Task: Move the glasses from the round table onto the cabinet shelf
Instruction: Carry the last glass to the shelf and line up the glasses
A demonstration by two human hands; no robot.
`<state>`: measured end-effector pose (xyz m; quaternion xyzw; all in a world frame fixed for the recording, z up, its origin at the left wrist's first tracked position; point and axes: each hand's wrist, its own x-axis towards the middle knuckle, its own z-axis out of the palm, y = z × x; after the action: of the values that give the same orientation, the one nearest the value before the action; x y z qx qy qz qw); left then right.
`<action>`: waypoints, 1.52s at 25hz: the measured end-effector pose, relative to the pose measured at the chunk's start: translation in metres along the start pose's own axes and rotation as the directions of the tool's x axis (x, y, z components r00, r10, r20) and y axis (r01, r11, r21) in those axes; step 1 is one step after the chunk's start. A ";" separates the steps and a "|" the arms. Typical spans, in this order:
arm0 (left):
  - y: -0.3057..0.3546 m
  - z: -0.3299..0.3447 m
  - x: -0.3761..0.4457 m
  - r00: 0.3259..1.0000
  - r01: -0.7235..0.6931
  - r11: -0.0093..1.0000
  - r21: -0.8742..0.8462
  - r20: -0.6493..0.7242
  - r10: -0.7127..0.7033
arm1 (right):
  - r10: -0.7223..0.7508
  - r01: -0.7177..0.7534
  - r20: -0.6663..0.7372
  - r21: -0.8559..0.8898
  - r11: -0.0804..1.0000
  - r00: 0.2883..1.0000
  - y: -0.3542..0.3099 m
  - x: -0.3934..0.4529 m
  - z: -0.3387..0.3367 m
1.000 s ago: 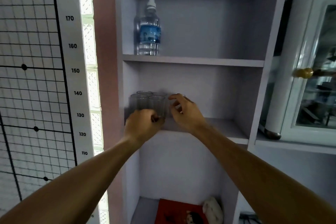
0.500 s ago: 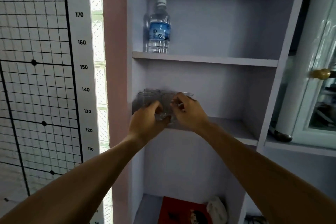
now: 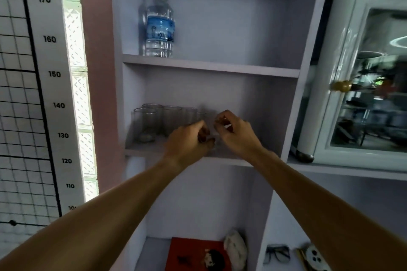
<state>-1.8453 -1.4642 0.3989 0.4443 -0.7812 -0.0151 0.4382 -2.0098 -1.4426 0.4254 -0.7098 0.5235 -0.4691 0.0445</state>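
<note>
Several clear glasses stand in a cluster at the left end of the lilac cabinet's middle shelf. Both my hands reach over that shelf's front edge, just right of the cluster. My left hand is curled around the lower part of a glass that rises above its knuckles. My right hand has its fingers bent on a blurred glass that sits between the two hands. The bases of both held glasses are hidden by my fingers. The round table is out of view.
A water bottle stands at the left of the upper shelf. The right half of the middle shelf is bare. Below lie a red book and a white cloth. A glass-door cabinet stands to the right, a height chart to the left.
Both hands have shifted right along the middle shelf, away from the cluster of glasses. The view has moved closer and slightly down.
</note>
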 end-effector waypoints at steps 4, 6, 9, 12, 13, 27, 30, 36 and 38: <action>0.005 0.012 0.009 1.000 -0.009 1.000 -0.001 -0.001 0.009 | 0.128 -0.127 0.005 0.090 0.988 0.992 0.009 0.002 -0.008; 0.005 0.014 0.013 1.000 0.002 1.000 0.005 -0.008 -0.002 | 0.187 -0.183 -0.007 0.161 0.970 0.982 0.011 0.004 -0.010; 0.005 0.016 0.015 1.000 0.002 1.000 -0.016 -0.003 -0.002 | 0.221 -0.216 -0.002 0.194 0.957 0.975 0.014 0.008 -0.008; 0.005 0.017 0.015 1.000 0.001 1.000 -0.005 -0.013 -0.001 | 0.237 -0.233 0.001 0.201 0.952 0.971 0.015 0.009 -0.005; 0.005 0.018 0.016 1.000 0.007 1.000 0.002 -0.020 -0.007 | 0.243 -0.239 0.000 0.198 0.951 0.970 0.015 0.010 -0.005; -0.004 -0.007 -0.001 0.998 0.038 0.999 0.026 -0.054 -0.037 | 0.125 -0.115 -0.240 0.055 0.992 0.963 0.004 0.011 0.017; -0.028 -0.032 -0.013 0.994 0.063 0.992 0.111 -0.096 -0.052 | -0.069 0.072 -0.229 0.006 0.997 0.971 -0.014 0.016 0.037; -0.063 -0.087 -0.040 0.956 0.182 0.971 0.156 -0.259 -0.138 | -0.214 0.211 0.052 0.065 0.975 0.975 -0.069 0.022 0.097; -0.066 -0.101 -0.046 0.952 0.198 0.972 0.127 -0.262 -0.159 | -0.189 0.183 0.142 0.055 0.982 0.972 -0.082 0.027 0.110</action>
<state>-1.7196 -1.4345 0.4025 0.5437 -0.6752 0.0608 0.4948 -1.8732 -1.4736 0.4264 -0.7872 0.4400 -0.4288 0.0533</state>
